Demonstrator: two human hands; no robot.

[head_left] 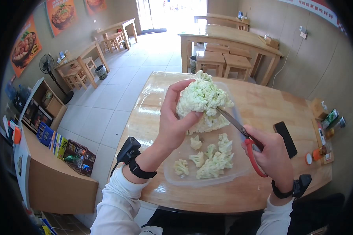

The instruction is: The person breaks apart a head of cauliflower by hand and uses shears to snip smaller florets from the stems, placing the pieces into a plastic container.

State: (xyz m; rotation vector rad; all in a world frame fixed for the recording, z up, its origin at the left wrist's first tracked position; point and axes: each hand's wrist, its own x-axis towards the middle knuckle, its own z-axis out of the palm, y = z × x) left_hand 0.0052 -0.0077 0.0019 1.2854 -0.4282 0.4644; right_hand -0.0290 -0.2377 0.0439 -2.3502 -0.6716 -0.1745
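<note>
My left hand grips a large head of cauliflower from its left side, thumb across the front. In my right hand is a pair of scissors with red handles, fingers through the loops. The blade tips reach into the right side of the cauliflower, where florets hide their ends. Below lies a translucent plastic tray on the wooden table. Several cut florets rest in it, with a smaller floret toward its left corner. More cauliflower shows just under the held head.
A black phone lies on the table to the right. Bottles and jars and a tissue box line the right edge. Wooden tables and stools stand beyond. A counter is at the left.
</note>
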